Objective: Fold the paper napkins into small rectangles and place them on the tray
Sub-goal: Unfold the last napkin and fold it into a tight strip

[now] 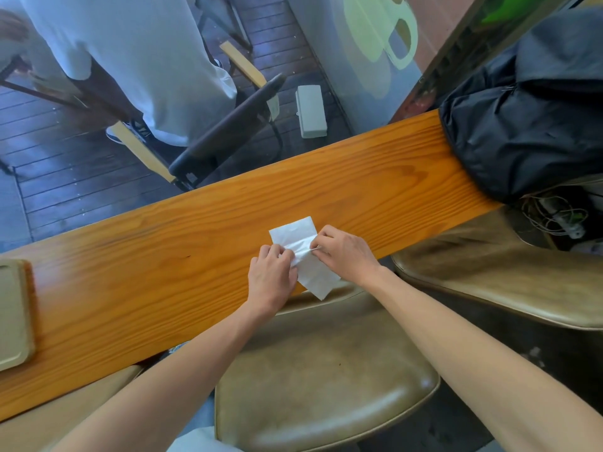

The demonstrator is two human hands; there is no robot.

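Observation:
A white paper napkin (293,233) lies on the long wooden counter (202,243), its near end hanging over the counter's front edge. My left hand (270,278) pinches the napkin's left side near its middle. My right hand (342,252) pinches it from the right, fingertips close to those of the left hand. The paper is creased and lifted between the two hands. A tan tray (13,314) rests on the counter at the far left edge of the view, with nothing seen on its visible part.
A black bag (522,125) sits on the counter's right end. Olive padded stools (319,380) stand below and in front of me. Beyond the glass, a person in white clothes (137,60) stands by a chair (222,135). Cables (554,220) lie at right.

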